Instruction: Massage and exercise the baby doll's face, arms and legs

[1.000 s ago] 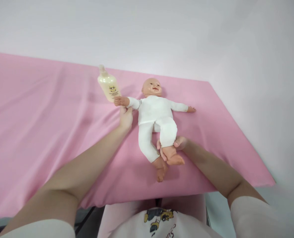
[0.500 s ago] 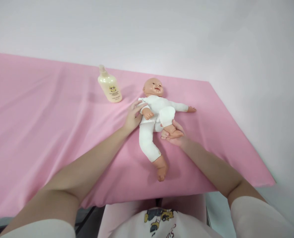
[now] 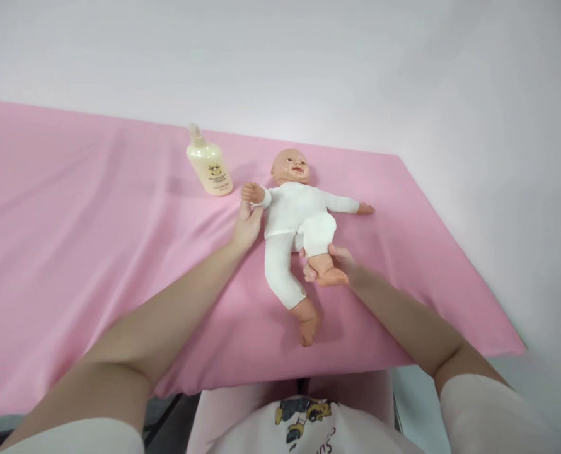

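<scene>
A baby doll [image 3: 287, 208] with a white cloth body lies on its back, head toward the far side. My left hand [image 3: 248, 227] is closed around the doll's arm on the left, which points out to the side; most of my fingers are hidden behind it. My right hand [image 3: 341, 260] is wrapped from beneath around the lower part of the doll's leg on the right. That leg is bent and raised, its foot [image 3: 330, 276] over my palm. The other leg [image 3: 280, 271] stretches toward me, untouched, and the far arm [image 3: 344, 203] lies out to the right.
A pump bottle [image 3: 210, 167] of pale yellow liquid stands left of the doll, near my left hand. Pink cloth [image 3: 96, 208] with folds covers the table. A pale wall [image 3: 261, 63] rises behind it, and the table's right edge slants toward me.
My left hand has swung the doll's arm from across its body out to the left. My right hand has lowered the bent leg slightly toward me, keeping its hold.
</scene>
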A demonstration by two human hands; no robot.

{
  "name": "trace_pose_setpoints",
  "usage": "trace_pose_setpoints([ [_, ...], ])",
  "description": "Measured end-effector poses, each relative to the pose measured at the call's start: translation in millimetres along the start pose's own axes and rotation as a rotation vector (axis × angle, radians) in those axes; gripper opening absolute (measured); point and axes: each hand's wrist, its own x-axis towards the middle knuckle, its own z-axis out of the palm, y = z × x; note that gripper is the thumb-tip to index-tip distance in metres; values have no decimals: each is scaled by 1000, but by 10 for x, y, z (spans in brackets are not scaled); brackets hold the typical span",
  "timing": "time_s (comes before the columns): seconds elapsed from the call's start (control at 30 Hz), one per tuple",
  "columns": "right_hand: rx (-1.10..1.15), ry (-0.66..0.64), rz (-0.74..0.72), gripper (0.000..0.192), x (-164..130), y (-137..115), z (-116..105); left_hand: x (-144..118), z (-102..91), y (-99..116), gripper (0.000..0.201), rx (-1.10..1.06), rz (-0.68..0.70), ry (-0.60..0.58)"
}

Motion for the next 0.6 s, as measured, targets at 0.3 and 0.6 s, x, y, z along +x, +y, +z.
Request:
trace_pose_setpoints([
  [0.3,-88,-149,207,60,-15,54,-104,42,33,-149,48,-210,-152,112],
  [0.6,-53,-23,29,53,0,7,2,-8,3,-53,47,-25,18,14],
])
